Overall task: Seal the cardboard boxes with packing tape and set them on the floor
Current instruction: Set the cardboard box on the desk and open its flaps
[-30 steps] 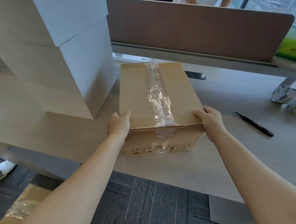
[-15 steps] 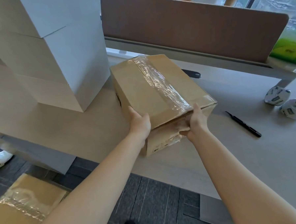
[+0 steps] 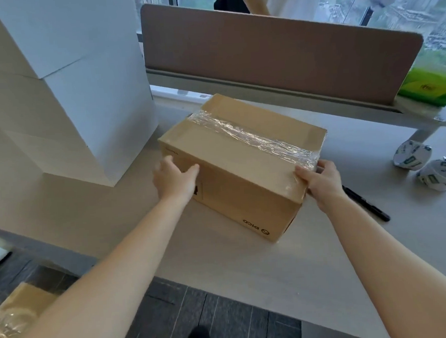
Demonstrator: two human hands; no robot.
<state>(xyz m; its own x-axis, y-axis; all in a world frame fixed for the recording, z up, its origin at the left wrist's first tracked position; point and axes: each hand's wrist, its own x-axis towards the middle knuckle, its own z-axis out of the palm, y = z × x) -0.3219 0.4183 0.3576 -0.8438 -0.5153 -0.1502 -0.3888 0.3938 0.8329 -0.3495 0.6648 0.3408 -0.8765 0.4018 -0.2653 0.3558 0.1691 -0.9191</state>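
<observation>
A brown cardboard box sits on the desk, turned at an angle, with a strip of clear tape along its top seam. My left hand rests against the box's near left corner, fingers spread on its long side. My right hand grips the near right corner where the tape folds over the edge. Two wrapped tape rolls lie on the desk to the right. A second taped cardboard box lies on the floor at the lower left.
Tall white boxes are stacked on the desk just left of the cardboard box. A black pen lies right of my right hand. A brown partition runs behind the desk, with a green box at its right end. A person stands beyond it.
The box has been rotated clockwise on the desk, so its long side now faces me. My left hand shifted to the left corner and my right hand to the right corner.
</observation>
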